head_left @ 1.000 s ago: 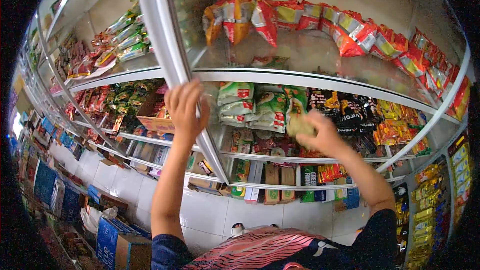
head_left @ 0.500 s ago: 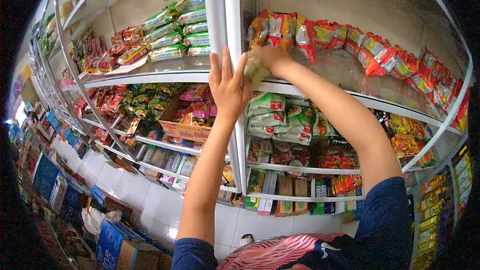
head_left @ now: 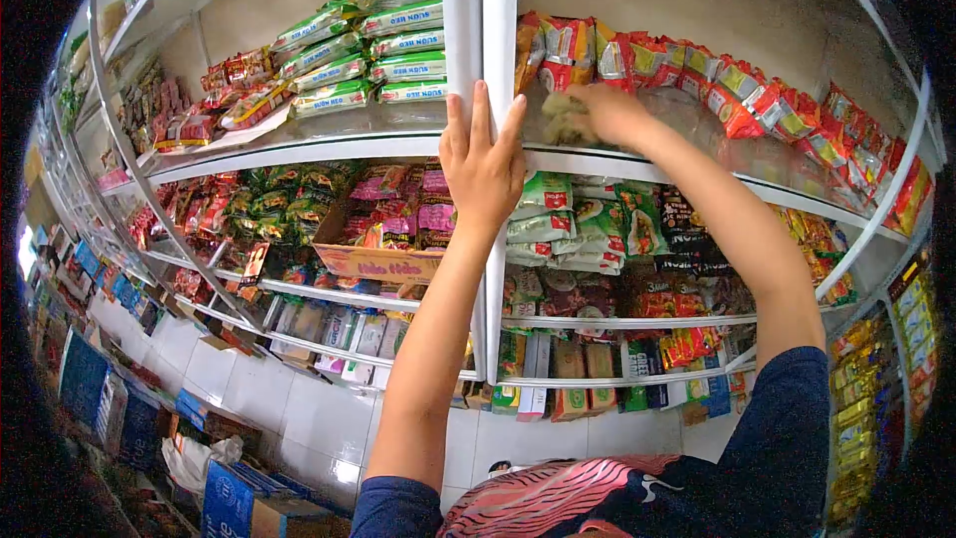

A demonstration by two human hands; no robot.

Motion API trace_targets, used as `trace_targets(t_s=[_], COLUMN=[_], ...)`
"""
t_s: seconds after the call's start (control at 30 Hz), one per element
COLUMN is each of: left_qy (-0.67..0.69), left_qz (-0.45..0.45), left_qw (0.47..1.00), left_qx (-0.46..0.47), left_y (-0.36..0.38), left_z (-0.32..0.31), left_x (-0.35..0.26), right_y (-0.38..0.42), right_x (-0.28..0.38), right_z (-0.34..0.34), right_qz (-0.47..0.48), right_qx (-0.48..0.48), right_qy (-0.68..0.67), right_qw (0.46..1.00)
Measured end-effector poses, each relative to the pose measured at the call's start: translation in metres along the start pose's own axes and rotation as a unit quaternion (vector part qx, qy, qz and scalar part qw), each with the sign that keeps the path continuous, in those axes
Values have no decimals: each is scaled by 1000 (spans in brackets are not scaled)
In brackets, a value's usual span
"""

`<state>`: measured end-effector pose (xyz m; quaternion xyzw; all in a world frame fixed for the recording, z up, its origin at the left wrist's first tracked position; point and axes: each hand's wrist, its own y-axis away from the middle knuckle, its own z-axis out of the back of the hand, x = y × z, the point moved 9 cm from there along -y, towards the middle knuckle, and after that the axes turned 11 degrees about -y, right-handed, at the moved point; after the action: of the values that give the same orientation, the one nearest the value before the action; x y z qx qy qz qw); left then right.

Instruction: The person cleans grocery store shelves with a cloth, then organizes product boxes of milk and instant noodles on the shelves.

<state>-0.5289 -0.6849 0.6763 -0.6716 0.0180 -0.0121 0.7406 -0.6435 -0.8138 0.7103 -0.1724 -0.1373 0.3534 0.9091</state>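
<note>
My left hand [head_left: 483, 164] rests against the white upright post [head_left: 463, 30] of the glass cabinet, its fingers stretched upward and apart. Over the upper right shelf [head_left: 687, 149], my right hand [head_left: 612, 118] grips a greenish-grey cloth [head_left: 566, 120], partly blurred by motion. The cloth lies on the shelf surface close to its front edge. Just behind it stand red and yellow snack packets [head_left: 568, 50], which continue in a curved row to the right. Left of the post, green and white packets [head_left: 408, 43] are piled in stacks.
Lower shelves hold green-white bags [head_left: 588, 229], a pink carton [head_left: 378, 264] of packets and several boxes [head_left: 573, 403]. Yellow packets [head_left: 856, 418] hang at the far right. Blue cartons [head_left: 229, 498] stand on the tiled floor [head_left: 309, 408] at the lower left.
My right hand has moved to the right along the shelf with the cloth, away from the post. My left hand stays on the post. The whole view has shifted slightly.
</note>
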Motion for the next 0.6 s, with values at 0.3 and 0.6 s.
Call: trace_targets(t_s=[0.3, 0.6], left_qy=[21, 1], left_qz=[-26, 28], left_qw=[999, 1000], left_qx=[-13, 9], left_y=[0, 6], left_z=[-2, 0], left_x=[2, -4], right_y=[51, 124], right_x=[-20, -165], right_z=[24, 82], right_qz=[22, -237], right_qx=[-3, -85], right_qy=[-65, 113], right_qw=[998, 961])
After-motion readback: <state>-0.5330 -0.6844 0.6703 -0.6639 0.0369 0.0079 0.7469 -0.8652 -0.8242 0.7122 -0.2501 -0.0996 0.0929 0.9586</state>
